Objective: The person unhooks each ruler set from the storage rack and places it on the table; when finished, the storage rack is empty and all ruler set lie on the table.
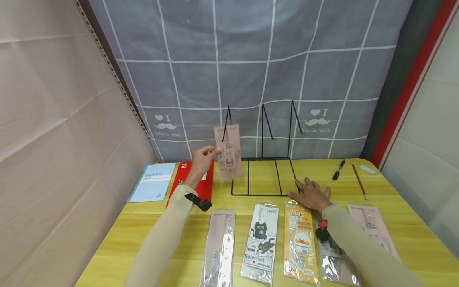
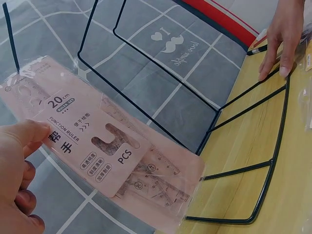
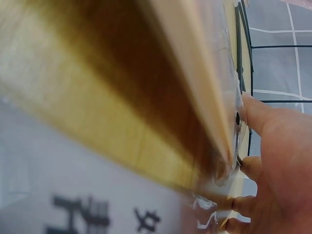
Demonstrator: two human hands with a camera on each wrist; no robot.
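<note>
My left hand (image 1: 203, 160) pinches the left edge of a pink ruler-set packet (image 1: 233, 163), which is upright at the left hook of a black wire rack (image 1: 258, 195). In the left wrist view the packet (image 2: 73, 122) shows "20 cm" and clear rulers inside; a hook wire meets its top end. Whether the hook bears its weight I cannot tell. With fingers spread, my right hand (image 1: 312, 195) rests at the front right corner of the rack's base, thumb and fingertips touching the wire. The rack's other two hooks hold nothing.
Along the front lie a clear ruler packet (image 1: 218, 247), a cat ruler set (image 1: 261, 241), an orange duck packet (image 1: 300, 243) and more pink packets (image 1: 373, 227). Notebooks, one blue (image 1: 152, 183), one red (image 1: 207, 187), lie left. A pen (image 1: 338, 170), pencil (image 1: 359, 181) and eraser (image 1: 367, 170) lie right.
</note>
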